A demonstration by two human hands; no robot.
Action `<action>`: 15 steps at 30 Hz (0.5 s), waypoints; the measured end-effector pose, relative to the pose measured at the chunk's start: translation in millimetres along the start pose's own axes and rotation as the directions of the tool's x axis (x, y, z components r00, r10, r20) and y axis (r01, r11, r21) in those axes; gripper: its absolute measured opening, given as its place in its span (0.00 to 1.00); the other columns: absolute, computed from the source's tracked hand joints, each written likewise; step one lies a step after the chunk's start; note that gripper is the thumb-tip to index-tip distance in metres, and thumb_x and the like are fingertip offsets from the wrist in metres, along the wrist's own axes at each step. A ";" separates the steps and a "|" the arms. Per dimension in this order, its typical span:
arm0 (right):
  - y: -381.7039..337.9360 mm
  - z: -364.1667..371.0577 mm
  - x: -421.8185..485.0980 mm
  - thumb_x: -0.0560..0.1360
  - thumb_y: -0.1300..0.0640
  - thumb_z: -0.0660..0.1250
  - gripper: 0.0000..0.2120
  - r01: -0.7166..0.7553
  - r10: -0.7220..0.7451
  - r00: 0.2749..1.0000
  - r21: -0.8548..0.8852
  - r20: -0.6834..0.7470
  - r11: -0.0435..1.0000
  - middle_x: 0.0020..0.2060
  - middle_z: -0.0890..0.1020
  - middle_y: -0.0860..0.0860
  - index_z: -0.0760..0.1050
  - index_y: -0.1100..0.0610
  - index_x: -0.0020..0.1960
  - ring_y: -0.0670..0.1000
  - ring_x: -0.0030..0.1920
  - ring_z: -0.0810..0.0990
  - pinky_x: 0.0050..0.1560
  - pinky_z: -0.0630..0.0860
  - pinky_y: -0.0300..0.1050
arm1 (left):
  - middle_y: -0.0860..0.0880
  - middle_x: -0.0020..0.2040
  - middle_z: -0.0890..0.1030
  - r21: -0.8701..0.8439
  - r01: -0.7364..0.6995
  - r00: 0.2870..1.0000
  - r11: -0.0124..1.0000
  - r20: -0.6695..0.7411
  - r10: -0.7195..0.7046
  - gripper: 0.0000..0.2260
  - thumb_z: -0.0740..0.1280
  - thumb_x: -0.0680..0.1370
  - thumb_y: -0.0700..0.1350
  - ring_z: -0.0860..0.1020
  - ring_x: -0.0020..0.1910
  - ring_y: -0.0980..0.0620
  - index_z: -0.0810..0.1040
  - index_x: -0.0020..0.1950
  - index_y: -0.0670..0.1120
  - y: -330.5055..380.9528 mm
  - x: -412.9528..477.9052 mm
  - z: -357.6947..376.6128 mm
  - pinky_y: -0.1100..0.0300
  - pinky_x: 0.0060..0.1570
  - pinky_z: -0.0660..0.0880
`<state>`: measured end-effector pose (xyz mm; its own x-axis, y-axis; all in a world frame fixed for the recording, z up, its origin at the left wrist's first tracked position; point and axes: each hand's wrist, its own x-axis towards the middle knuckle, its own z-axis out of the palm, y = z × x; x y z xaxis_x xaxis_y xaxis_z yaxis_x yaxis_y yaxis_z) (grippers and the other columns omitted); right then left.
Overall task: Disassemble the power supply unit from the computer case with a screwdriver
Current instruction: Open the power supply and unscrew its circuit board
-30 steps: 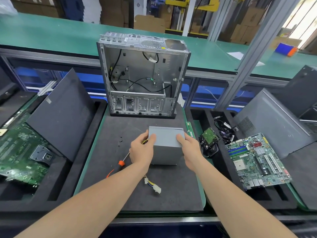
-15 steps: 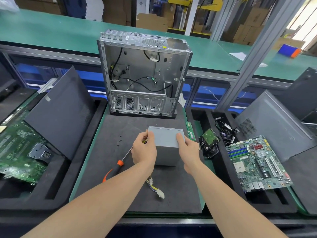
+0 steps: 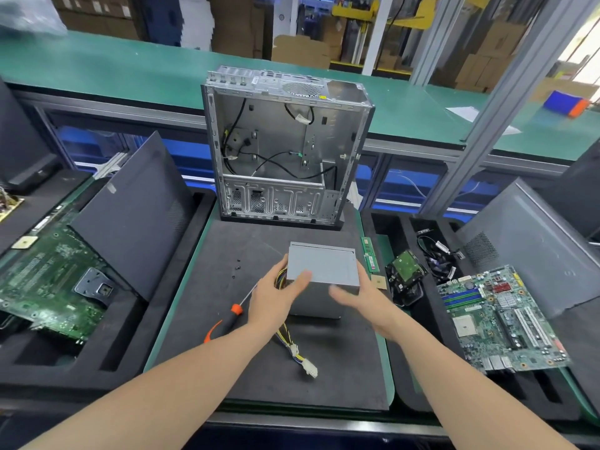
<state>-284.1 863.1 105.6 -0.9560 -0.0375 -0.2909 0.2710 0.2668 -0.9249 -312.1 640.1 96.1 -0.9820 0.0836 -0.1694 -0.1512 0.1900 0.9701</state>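
Whereas both hands clasped the power supply unit point(image 3: 324, 266) a moment ago, the left hand point(image 3: 276, 300) and right hand point(image 3: 367, 297) now show straight, spread fingers holding nothing. The unit rests on the mat point(image 3: 227, 251) just beyond the fingertips, clear of the computer case point(image 3: 285, 151) farther off, so removal looks done.

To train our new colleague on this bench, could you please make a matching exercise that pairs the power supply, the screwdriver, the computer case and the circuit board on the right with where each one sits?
Things
1. power supply
2. screwdriver
3. computer case
4. circuit board

Places
A. upright at the back of the mat
B. in the foam tray on the right
C. on the mat, between the left hand and the right hand
D. flat on the mat, beside the left hand

Pairs: 1-C, 2-D, 3-A, 4-B.
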 end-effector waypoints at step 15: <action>-18.2 6.0 7.0 0.51 0.37 0.87 0.50 -0.176 0.218 0.949 0.195 -0.226 0.965 0.54 0.87 0.48 0.70 0.48 0.66 0.52 0.51 0.88 0.54 0.84 0.58 | 0.56 0.39 0.83 0.462 0.112 0.990 0.880 -0.124 -0.062 0.28 0.73 0.63 0.75 0.81 0.42 0.53 0.80 0.41 0.51 45.5 38.4 -18.3 0.56 0.38 0.72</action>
<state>-295.0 852.2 119.0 -0.8739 0.2401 -0.4227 0.4512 0.0767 -0.8891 -358.7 634.1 136.9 -0.9773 -0.0499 -0.2060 -0.1910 0.6281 0.7543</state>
